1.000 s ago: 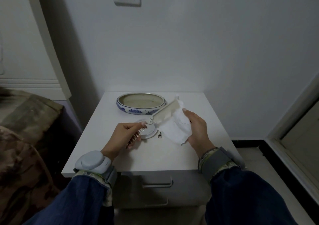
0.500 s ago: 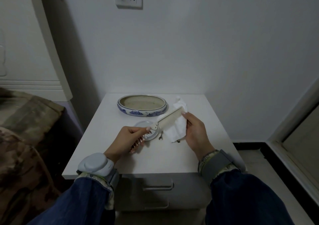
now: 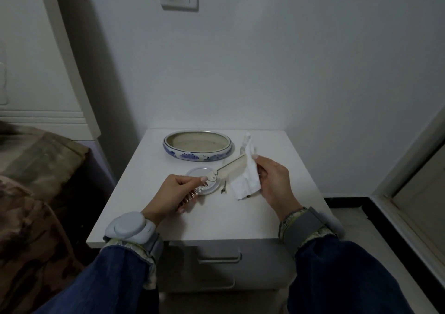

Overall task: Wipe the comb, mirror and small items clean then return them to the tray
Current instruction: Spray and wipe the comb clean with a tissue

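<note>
My left hand (image 3: 177, 194) grips the brush end of a folding comb (image 3: 230, 169), whose pale toothed half points up and right above the nightstand. My right hand (image 3: 273, 181) holds a white tissue (image 3: 248, 181) wrapped over the comb's far end. A small round mirror (image 3: 204, 183) lies flat on the top under the comb's hinge. A tiny metal clip (image 3: 224, 189) lies between the mirror and the tissue. The blue-and-white oval tray (image 3: 197, 154) stands behind them with nothing visible inside it.
The white nightstand (image 3: 216, 219) has a drawer below its front edge. A bed with a camouflage cover (image 3: 31, 193) lies to the left. The wall is close behind, and a door frame (image 3: 409, 193) stands at the right.
The tissue in my right hand has slid up along the comb towards its tip. My left hand has kept its grip and shifted only slightly.
</note>
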{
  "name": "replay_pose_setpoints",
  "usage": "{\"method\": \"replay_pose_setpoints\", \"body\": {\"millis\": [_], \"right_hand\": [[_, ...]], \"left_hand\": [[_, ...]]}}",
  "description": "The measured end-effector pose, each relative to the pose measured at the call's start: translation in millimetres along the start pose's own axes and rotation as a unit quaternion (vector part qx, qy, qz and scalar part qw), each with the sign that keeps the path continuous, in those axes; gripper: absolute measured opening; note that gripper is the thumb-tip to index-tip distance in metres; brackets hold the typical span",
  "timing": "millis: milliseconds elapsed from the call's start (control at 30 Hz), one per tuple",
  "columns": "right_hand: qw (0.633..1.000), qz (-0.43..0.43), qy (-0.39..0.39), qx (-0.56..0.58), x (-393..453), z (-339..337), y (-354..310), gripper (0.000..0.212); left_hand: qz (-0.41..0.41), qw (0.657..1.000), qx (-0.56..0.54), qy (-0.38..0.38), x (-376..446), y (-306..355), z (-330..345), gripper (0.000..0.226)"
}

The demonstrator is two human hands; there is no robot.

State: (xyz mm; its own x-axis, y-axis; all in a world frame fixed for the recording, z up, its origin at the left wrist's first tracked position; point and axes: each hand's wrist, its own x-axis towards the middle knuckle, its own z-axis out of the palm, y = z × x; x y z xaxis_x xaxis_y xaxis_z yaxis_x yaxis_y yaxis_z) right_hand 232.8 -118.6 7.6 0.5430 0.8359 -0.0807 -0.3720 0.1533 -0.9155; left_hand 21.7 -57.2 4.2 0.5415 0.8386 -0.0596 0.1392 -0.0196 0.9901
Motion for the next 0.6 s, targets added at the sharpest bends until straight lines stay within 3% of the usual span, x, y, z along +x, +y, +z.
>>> {"method": "replay_pose_setpoints", "body": {"millis": [133, 367, 600], "right_hand": [[0.999, 0.0, 0.014, -0.048, 0.4, 1.9, 1.5, 0.017], [0.998, -0.005, -0.003, -0.065, -2.7, 3.0, -1.7, 0.02], [1.0, -0.016, -0.006, -0.024, -0.9, -0.9, 1.6, 0.017]], "left_hand": [[-0.003, 1.0, 0.007, -0.012, -2.1, 1.0, -0.9, 0.044], [0.002, 1.0, 0.007, 0.004, -1.5, 2.9, -3.2, 0.026], [0.026, 0.998, -0.034, 0.055, -0.8, 3.8, -9.1, 0.038]]}}
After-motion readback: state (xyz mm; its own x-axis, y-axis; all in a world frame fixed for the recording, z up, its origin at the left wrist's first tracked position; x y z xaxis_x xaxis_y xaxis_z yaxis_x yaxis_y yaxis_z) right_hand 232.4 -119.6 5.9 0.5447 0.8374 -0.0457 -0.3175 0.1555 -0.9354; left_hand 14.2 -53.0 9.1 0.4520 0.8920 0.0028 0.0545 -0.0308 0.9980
